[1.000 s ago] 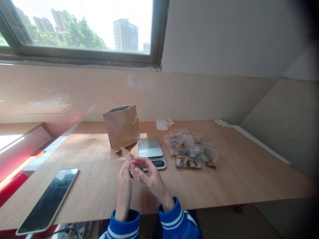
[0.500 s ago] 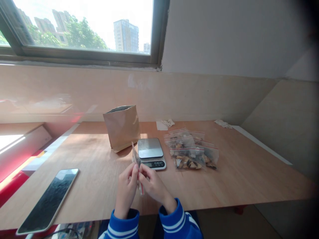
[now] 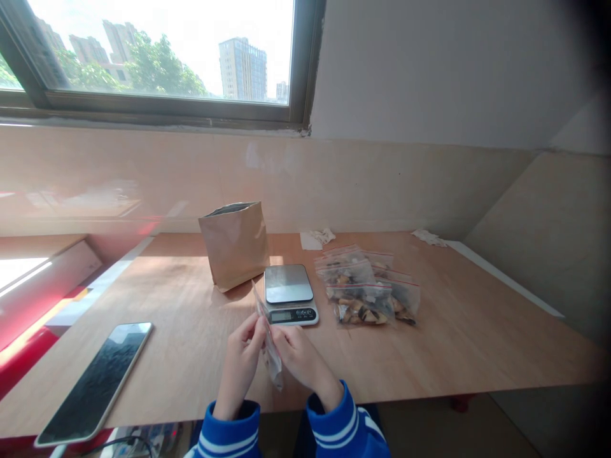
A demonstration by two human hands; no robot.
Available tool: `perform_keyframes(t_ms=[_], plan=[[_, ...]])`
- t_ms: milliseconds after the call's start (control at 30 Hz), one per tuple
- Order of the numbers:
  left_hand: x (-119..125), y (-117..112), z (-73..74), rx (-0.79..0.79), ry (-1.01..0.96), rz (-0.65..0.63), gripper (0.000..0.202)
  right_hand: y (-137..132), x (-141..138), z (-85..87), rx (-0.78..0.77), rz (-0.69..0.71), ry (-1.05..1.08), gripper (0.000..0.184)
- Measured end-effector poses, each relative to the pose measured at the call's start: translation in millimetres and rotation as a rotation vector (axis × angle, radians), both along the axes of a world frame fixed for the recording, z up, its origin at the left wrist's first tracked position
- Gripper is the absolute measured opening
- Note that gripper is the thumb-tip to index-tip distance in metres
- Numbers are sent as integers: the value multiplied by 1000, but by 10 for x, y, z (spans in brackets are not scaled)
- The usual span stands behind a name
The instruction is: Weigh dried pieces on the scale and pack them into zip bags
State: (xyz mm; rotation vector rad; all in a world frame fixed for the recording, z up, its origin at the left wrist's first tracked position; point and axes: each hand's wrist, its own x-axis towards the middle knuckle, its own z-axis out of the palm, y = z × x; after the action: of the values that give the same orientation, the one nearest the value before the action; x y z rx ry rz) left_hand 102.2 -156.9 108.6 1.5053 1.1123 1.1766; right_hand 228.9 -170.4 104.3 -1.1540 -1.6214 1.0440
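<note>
Clamping a clear zip bag (image 3: 273,361), the left hand (image 3: 240,366) and right hand (image 3: 300,362) hold its long axis steep, top tilting away.

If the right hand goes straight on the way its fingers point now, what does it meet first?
The clear zip bag, already touching the right hand; behind it probably the left hand, though depth is unclear.

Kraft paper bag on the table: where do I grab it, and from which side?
Grip the upper side walls of the kraft paper bag, coming from the left. It stands upright with its top open, so pinching high could crush the mouth; stay just below it. The digital scale sits close on its right, so left seems easier.
</note>
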Motion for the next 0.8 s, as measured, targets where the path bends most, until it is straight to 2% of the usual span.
perform_keyframes(t_ms=[300, 467, 633, 800], plan=[[69, -28, -10, -21, 1, -41, 34, 4, 56, 40, 22, 7, 112, 23], [64, -46, -28, 21, 81, 7, 35, 28, 21, -2, 62, -145, 70, 28], [93, -64, -4, 38, 182, 36, 34, 32, 15, -12, 65, -228, 65, 30], [-88, -66, 27, 75, 193, 244, 37, 48, 176, -28, 95, -527, 140, 27]])
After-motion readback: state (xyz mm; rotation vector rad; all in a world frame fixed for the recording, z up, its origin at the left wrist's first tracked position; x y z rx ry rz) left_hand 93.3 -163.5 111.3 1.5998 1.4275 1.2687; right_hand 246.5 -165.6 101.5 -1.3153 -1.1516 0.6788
